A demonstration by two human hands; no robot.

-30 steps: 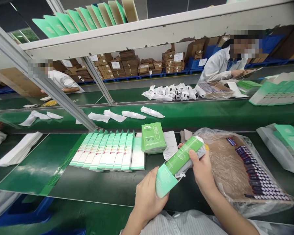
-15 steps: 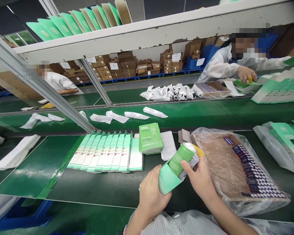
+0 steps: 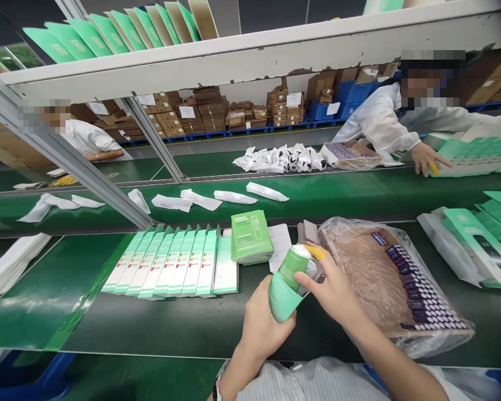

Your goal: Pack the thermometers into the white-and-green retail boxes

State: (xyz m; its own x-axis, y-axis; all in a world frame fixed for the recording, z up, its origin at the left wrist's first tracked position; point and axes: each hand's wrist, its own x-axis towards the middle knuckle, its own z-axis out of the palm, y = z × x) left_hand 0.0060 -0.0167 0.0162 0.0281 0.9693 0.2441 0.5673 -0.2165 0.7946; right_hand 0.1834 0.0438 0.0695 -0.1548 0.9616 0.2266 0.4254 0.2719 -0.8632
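Observation:
My left hand is wrapped around a mint-green carton, which is tilted with its open end up and to the right. A curled green instruction booklet sticks partway out of that opening, with white and clear material beside it. My right hand grips the booklet's protruding end between thumb and fingers; yellow covers one fingertip. Just behind are a stack of green booklets and a printed white sheet. What lies inside the carton is hidden.
Left of the booklets stands a row of mint-and-white cartons. A plastic-lined box of batteries sits at right, with more cartons beyond. White pouches lie on the green belt. Overhead runs a shelf; a co-worker's hand is across.
The booklet sits deeper in the carton, and both hands have shifted slightly. My view has turned a little to the right. Across the line, the co-worker's hand has moved down to a row of cartons.

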